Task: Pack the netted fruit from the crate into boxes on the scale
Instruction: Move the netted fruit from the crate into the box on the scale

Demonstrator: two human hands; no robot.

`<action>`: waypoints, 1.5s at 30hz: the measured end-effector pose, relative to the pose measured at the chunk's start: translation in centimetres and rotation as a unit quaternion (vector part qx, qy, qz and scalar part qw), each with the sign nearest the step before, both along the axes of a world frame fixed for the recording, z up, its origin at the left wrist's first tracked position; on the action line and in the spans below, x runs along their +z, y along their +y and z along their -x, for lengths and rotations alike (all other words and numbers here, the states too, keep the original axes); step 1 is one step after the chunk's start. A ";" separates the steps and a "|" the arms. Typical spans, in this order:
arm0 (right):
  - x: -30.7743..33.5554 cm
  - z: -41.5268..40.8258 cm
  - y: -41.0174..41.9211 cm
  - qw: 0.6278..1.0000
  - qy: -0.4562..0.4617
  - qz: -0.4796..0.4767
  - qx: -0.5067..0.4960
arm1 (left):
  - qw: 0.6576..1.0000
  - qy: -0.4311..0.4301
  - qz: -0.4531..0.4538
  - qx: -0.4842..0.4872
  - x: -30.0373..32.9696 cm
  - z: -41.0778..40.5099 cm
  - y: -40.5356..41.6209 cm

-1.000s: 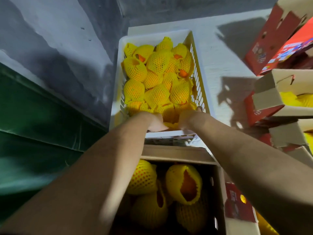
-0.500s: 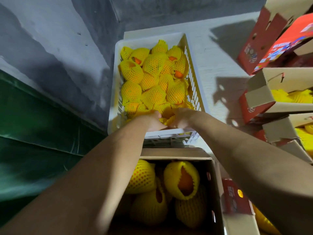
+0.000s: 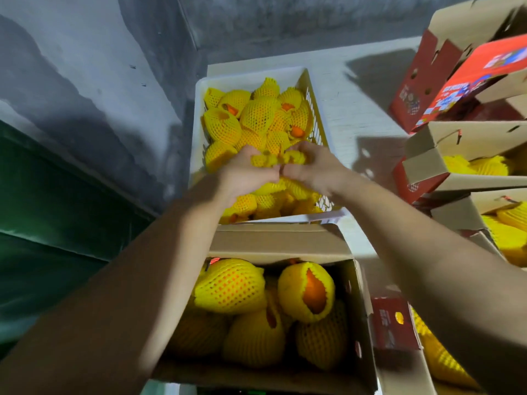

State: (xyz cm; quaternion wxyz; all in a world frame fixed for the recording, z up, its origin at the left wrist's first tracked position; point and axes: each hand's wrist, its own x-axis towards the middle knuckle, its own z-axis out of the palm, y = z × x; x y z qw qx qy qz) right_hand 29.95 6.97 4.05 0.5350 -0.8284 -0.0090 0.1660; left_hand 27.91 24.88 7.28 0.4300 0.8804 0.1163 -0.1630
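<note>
A white slotted crate (image 3: 199, 89) holds several orange fruit in yellow foam nets (image 3: 256, 115). My left hand (image 3: 245, 172) and my right hand (image 3: 313, 166) are raised side by side over the crate's near half. Each grips the bunched net end of fruit: the left hand's net end (image 3: 263, 159), the right hand's net end (image 3: 293, 158). More netted fruit hangs under both palms. Just below stands an open cardboard box (image 3: 273, 243) with several netted fruit (image 3: 231, 286) inside; one net (image 3: 308, 292) gapes over orange skin. The scale is hidden.
A grey wall runs along the left, with a dark green surface (image 3: 57, 223) below it. On the right stand stacked red-and-brown cartons (image 3: 462, 81); two open ones (image 3: 427, 155) hold netted fruit. A white table top (image 3: 356, 89) lies between crate and cartons.
Both hands have come up out of the crate's near end, lifting netted fruit by the bunched net ends. The view has shifted slightly.
</note>
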 end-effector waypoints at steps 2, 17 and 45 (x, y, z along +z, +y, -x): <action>3.6 1.3 0.0 0.995 0.001 -0.100 -0.017 | 0.997 -0.050 0.043 0.044 3.2 1.5 0.5; 13.0 24.2 2.1 0.991 -0.136 -0.008 0.016 | 0.937 -0.098 0.270 0.198 6.9 24.9 8.2; 10.6 38.4 11.0 0.953 -0.090 -0.245 -0.152 | 0.940 -0.198 0.196 -0.199 5.8 35.2 11.1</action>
